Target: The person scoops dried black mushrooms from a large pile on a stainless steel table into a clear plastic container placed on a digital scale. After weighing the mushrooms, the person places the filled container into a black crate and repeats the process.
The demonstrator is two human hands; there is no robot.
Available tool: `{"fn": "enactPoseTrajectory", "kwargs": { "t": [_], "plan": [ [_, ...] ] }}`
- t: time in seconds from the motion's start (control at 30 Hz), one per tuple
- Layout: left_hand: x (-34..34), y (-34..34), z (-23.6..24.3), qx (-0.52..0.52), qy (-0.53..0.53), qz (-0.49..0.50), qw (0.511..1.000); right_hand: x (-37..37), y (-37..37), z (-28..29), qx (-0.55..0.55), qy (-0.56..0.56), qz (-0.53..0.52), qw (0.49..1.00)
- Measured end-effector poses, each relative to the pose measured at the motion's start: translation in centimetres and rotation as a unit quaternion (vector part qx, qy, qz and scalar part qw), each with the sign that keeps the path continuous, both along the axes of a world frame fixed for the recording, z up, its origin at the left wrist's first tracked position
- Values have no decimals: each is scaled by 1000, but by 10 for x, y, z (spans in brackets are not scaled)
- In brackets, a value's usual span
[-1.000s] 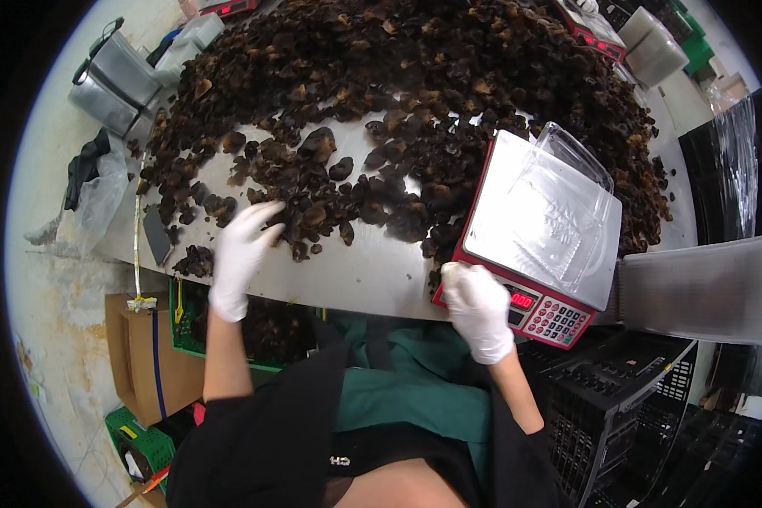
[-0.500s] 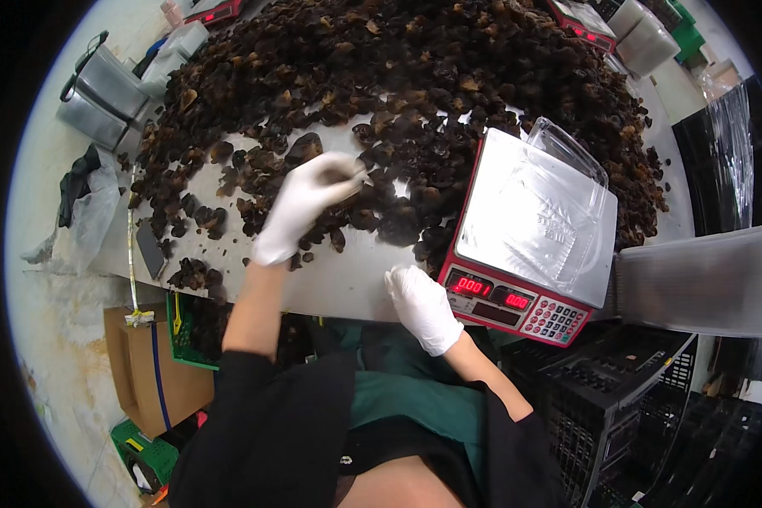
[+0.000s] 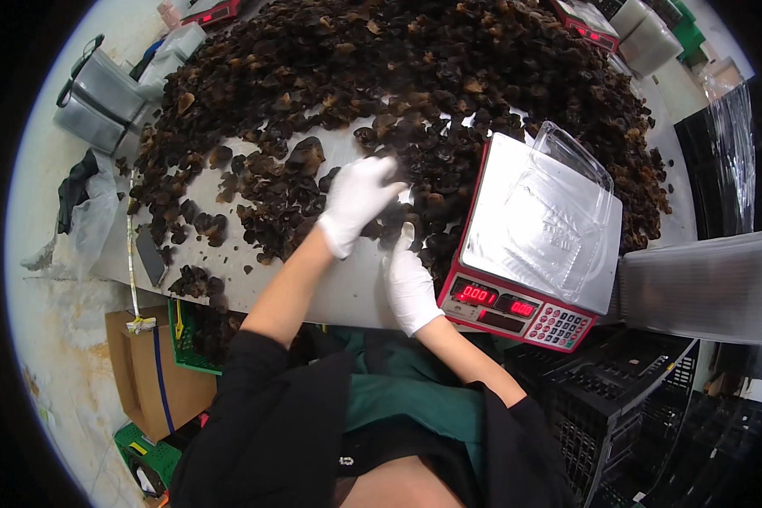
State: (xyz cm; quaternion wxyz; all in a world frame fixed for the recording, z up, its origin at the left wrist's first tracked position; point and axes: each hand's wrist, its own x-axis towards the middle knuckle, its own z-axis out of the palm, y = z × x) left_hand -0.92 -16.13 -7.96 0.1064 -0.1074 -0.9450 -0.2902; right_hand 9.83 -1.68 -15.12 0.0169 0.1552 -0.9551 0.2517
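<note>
Dark brown wood ear mushrooms form a wide heap across the metal table, with loose pieces scattered nearer to me. My left hand, in a white glove, is over the loose pieces, its thumb and fingers apart and slightly blurred. Just below and right of it, my gloved right hand has its thumb raised and its fingers curled; whatever is inside them is hidden. Dark mushroom pieces lie beside that thumb. To the right stands a red digital scale, with a clear plastic tray on its steel plate.
A stack of clear plastic sheets or lids leans right of the scale, above black crates. At left are clear plastic containers, a plastic bag and a cardboard box. Another scale sits at the far right.
My left hand has moved right, toward my right hand, and its fingers have spread. The right hand has turned thumb-up and shifted slightly away from me.
</note>
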Motion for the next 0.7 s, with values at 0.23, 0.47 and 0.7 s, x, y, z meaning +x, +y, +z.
{"fn": "enactPoseTrajectory", "kwargs": {
  "t": [0.23,0.47,0.7],
  "plan": [
    [-13,3,-16,137,3,3,991,3,5,0,-31,-10,14,999],
    [145,-129,82,160,-131,168,964,5,7,9,-45,-8,9,999],
    [198,-187,43,-240,-24,225,944,15,4,8,-57,4,16,998]
  ]
}}
